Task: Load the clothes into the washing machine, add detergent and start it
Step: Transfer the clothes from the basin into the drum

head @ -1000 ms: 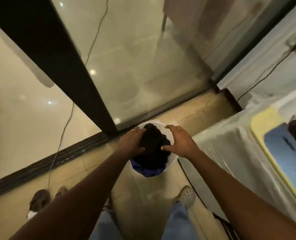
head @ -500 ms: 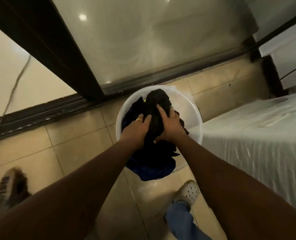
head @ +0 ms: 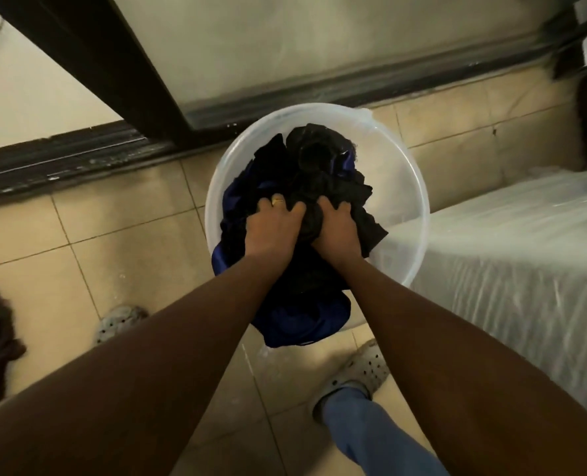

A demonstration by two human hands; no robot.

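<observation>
on the tiled floor (head: 120,214) by the glass door, a white bucket (head: 408,187) holds dark clothes (head: 319,159); the left hand (head: 273,228) and right hand (head: 336,228), spread over the heap a moment ago, now clench fistfuls, so lifting toward the plastic-covered washing machine (head: 525,255) looks next

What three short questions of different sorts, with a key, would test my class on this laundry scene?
1. True or false: both hands grip the dark clothes.
2. Which hand wears a ring: A left, B right?
3. What holds the clothes?

Key:
1. True: the left hand and the right hand are closed on the pile.
2. A: the ring is on the left hand.
3. A translucent white bucket on the tiled floor.
</observation>
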